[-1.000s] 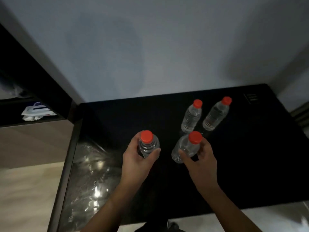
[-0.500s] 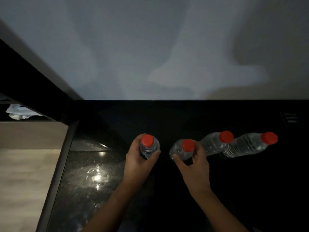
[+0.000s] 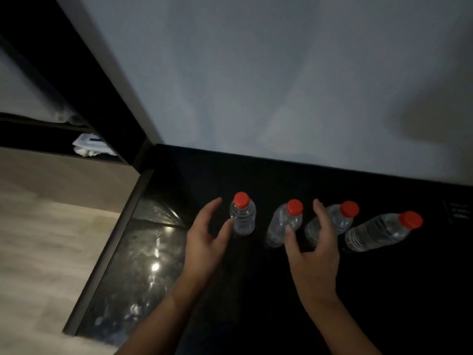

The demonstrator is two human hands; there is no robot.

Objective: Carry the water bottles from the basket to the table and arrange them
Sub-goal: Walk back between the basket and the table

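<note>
On the black counter (image 3: 256,316) we have just let go: both hands, left (image 3: 204,242) and right (image 3: 313,252), are open beside four red-capped water bottles (image 3: 243,216) now standing in a row, so this pair looks placed.

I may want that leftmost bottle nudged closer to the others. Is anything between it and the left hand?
Nothing visible. The left hand is open right beside the leftmost bottle, thumb at its side, with only bare black table between them.
</note>
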